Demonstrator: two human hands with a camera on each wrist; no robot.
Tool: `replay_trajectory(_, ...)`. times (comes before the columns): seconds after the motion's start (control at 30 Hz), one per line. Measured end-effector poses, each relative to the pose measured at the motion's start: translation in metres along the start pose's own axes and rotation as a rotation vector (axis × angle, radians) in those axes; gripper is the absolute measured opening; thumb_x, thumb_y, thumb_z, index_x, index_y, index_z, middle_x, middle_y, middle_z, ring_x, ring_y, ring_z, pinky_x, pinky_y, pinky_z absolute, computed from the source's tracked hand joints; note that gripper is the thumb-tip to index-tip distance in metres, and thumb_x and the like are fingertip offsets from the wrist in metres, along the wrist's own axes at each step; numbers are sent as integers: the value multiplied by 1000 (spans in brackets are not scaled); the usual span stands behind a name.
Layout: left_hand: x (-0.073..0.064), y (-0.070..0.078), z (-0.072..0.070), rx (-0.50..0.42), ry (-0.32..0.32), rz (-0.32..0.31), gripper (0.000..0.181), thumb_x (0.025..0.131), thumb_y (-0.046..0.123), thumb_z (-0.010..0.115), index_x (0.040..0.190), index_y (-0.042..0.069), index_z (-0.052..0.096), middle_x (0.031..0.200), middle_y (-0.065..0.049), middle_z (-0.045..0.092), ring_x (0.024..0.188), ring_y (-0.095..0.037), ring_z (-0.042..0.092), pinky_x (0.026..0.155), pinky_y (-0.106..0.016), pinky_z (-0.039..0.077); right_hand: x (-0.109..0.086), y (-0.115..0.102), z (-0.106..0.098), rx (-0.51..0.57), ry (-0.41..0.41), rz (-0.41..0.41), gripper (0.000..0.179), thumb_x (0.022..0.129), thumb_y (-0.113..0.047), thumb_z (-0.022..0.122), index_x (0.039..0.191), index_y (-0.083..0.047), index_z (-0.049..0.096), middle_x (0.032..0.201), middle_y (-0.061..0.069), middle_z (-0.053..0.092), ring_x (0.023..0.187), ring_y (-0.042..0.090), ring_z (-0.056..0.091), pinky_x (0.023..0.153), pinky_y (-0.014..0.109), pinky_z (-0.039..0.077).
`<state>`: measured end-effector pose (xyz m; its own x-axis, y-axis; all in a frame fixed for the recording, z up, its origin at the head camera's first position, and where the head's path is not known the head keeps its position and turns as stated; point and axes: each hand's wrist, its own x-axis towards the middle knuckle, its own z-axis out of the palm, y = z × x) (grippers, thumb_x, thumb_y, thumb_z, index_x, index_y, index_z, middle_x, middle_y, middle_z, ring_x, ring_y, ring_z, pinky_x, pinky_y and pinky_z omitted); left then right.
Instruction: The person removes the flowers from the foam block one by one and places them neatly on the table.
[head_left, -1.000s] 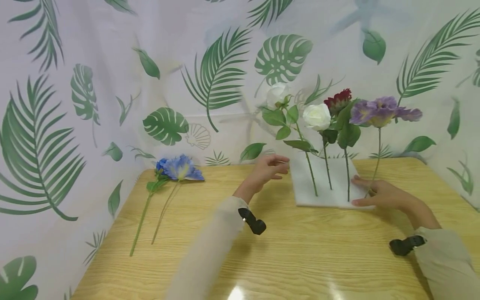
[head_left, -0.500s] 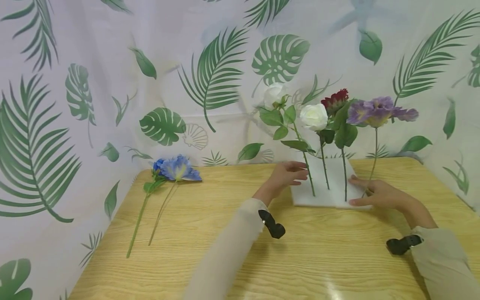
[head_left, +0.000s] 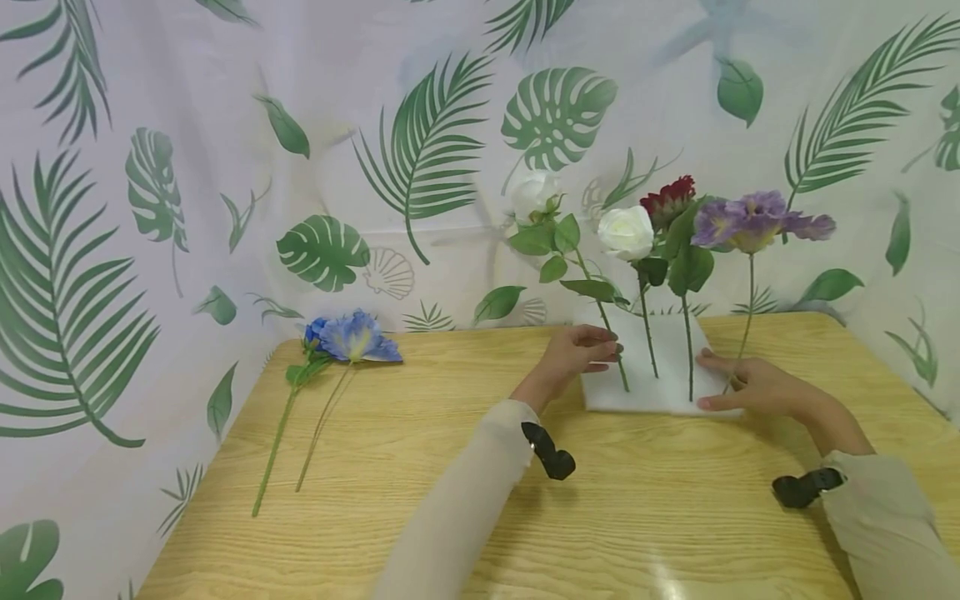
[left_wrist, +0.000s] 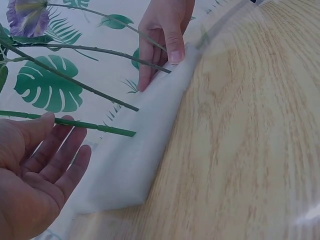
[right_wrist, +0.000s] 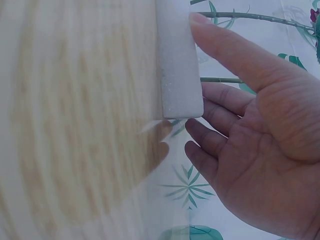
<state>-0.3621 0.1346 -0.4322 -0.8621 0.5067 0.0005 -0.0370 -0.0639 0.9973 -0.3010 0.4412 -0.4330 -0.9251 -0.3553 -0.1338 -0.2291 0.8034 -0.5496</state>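
A white foam slab (head_left: 675,367) lies on the table with several upright artificial flowers stuck in it. My left hand (head_left: 573,354) pinches the stem of the leftmost white rose (head_left: 535,196) between thumb and fingers, low above the foam; the rose leans left. In the left wrist view that green stem (left_wrist: 95,126) runs under the thumb to the slab. At the slab's right end, my right hand (head_left: 761,387) presses the foam with extended thumb and fingers, around the foot of the purple flower (head_left: 753,221). The right wrist view shows its thumb (right_wrist: 235,52) at the foam's edge.
Another white rose (head_left: 626,233) and a dark red flower (head_left: 667,200) stand between the hands. Two blue flowers (head_left: 360,337) lie at the table's left side. A leaf-printed curtain (head_left: 442,50) hangs behind the wooden table (head_left: 637,508).
My left hand has moved right to the leftmost white rose's stem and taken hold of it. That rose's head has tipped left. My right hand stays at the foam slab.
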Motion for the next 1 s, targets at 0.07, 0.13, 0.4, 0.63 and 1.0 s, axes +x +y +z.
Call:
replay_trajectory(0.07,0,-2,0,-18,-3,2,28,102,4,60,127,-9,62,128,-29,67,118,-39,68,100,-42,58,0,-1,0,2,-2,-4,87,93,-33,76,154,9,31,159,35,23,139,64,28,108,72,36)
replay_trajectory(0.13,0,-3,0,-35,-7,5,28,102,3,60,127,-9,62,128,-29,67,119,-40,67,101,-42,57,0,-1,0,4,-2,-4,87,93,-33,76,154,9,31,159,35,23,140,64,28,108,72,36)
replay_trajectory(0.4,-1,-6,0,-64,-31,24,29,100,3,62,127,-7,65,128,-28,67,114,-34,70,100,-43,57,1,-1,-1,-7,3,7,88,91,-35,77,154,8,33,159,34,25,141,63,26,108,74,35)
replay_trajectory(0.63,-3,-5,4,-95,-32,38,27,100,1,62,124,-9,66,126,-31,66,110,-30,71,104,-50,54,2,-1,-1,3,-3,7,89,91,-35,77,154,9,32,160,35,23,141,63,26,110,73,33)
replay_trajectory(1.0,0,-5,7,-101,-13,64,24,99,-1,61,120,-11,67,122,-28,69,102,-22,72,93,-35,61,1,-5,-1,-25,10,-2,89,91,-36,77,153,10,33,158,35,25,138,62,32,107,71,39)
